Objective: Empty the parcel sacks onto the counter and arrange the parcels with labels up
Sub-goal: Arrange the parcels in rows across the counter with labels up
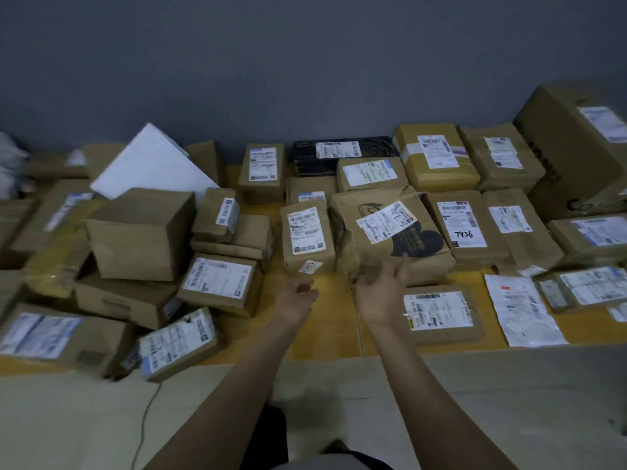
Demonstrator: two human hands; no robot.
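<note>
Covering the yellow counter (325, 330), parcels (461, 222) sat in label-up rows on the right, from the big far-right carton (576, 147) down, vs. a loose heap (217, 283) on the left w/ a plain box (142, 232) showing no label on top. Both hands hovered empty near the crumpled centre parcel (390, 239): left hand (297, 296) loosely curled, right hand (380, 293) palm up, fingers spread. Risk, imo: digging into the heap could tip stacked boxes off the near edge, since a few lay right at it.
</note>
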